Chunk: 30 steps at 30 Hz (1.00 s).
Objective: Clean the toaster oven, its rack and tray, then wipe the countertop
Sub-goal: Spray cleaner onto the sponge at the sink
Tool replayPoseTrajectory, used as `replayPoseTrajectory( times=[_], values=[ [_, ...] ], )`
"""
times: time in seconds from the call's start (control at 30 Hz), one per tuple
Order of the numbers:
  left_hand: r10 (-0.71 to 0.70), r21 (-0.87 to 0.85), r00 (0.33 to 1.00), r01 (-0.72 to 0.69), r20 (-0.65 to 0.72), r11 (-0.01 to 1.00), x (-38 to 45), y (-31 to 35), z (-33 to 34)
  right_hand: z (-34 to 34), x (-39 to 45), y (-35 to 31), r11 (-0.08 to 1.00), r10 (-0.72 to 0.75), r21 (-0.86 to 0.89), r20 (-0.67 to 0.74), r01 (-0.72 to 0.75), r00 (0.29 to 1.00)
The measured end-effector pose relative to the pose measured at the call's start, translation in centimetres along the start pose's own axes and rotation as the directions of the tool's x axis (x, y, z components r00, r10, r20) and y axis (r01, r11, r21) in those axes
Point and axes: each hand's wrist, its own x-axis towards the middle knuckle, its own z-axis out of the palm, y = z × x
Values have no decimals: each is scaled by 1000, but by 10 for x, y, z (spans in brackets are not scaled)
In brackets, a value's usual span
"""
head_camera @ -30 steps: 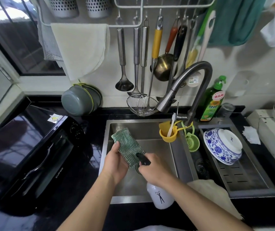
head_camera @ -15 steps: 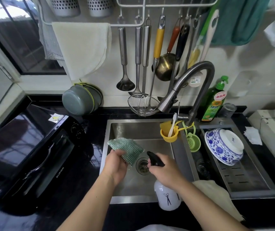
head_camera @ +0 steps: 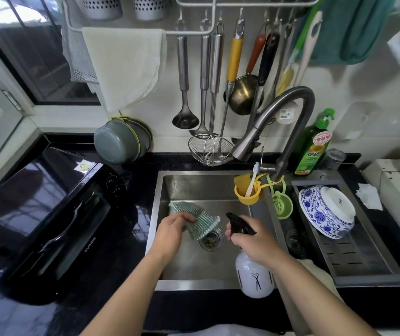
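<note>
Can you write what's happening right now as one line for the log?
left hand: holds green cloth | right hand: grips spray bottle | place: over sink | toaster oven: door shut

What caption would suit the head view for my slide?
Over the sink, the left hand holds a green cloth while the right hand grips a white spray bottle, beside the closed toaster oven.

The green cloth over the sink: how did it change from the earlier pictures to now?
The left hand lowered the green cloth from upright to drooping over the drain. The right hand drew the spray bottle away from it, rightward. Both hands kept their grips; the toaster oven stayed closed.
</note>
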Motion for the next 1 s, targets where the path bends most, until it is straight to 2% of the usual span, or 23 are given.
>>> replayPoseTrajectory(
  times=[0.13, 0.17, 0.2, 0.27, 0.33, 0.4, 0.47, 0.57, 0.63, 0.77, 1.0],
  values=[
    [134, 19, 989, -133, -59, 991, -8, -2, 4, 1, -6, -11, 997, -70, -16, 65, 71, 995],
    [158, 3, 986, -158, -47, 988, -10, -3, 6, 2, -8, -14, 996, -83, -19, 74, 85, 994],
    [142, -85, 989, -144, -32, 986, -13, -1, 7, 3, -9, -16, 995, -91, -23, 82, 94, 992],
    [21, -316, 1000, -22, -6, 948, -15, -1, 10, 4, -10, -21, 994, -100, -34, 104, 104, 990],
    [-73, -490, 997, 80, 32, 868, -12, -5, 10, 6, -11, -23, 994, -90, -46, 129, 97, 987],
    [-144, -608, 984, 178, 104, 774, -9, -11, 7, 8, -12, -24, 994, -73, -69, 156, 85, 985],
    [-150, -681, 965, 259, 216, 685, -11, -9, 3, 13, -14, -24, 992, -64, -97, 186, 83, 981],
    [-214, -686, 926, 374, 310, 624, -21, -1, 6, 22, -14, -22, 989, -52, -128, 207, 80, 977],
    [-282, -663, 917, 398, 282, 634, -22, -1, 10, 25, -11, -20, 986, -42, -151, 188, 71, 981],
    [-301, -653, 927, 371, 223, 661, -21, -3, 12, 31, -3, -25, 976, -22, -214, 122, 48, 992],
    [-237, -696, 944, 330, 230, 638, -18, 3, 10, 56, 16, -31, 949, -11, -315, 23, 18, 1000]
  ],
)
